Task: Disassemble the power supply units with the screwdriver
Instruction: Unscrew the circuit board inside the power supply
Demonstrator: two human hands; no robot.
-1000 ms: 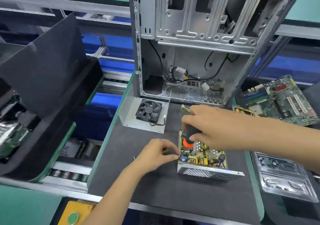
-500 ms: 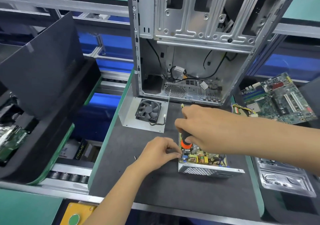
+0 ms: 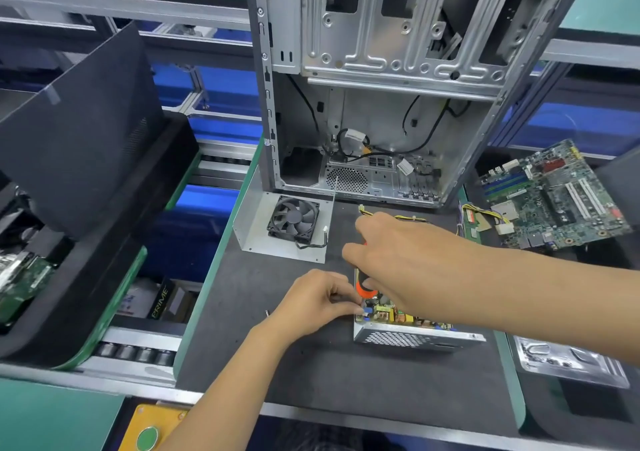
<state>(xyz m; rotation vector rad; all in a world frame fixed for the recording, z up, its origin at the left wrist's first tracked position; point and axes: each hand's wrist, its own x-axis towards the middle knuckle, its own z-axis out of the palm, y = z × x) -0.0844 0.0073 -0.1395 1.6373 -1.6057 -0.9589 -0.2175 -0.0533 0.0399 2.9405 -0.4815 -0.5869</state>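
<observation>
While the screw is turned: the screwdriver (image 3: 364, 286) is kept upright.
Right hand (image 3: 398, 260): handle is gripped.
Left hand (image 3: 317, 303): corner is pinched.
Power supply unit (image 3: 412, 329): placed on bench (image 3: 329, 374), cover off.

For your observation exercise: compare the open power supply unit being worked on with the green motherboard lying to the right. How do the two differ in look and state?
The power supply unit sits in a silver metal housing with a perforated side; the motherboard is a bare, flat green board. Both hands are at the power supply unit, the right hand holding a screwdriver over it; the motherboard lies untouched. Both show exposed electronic components.
</observation>
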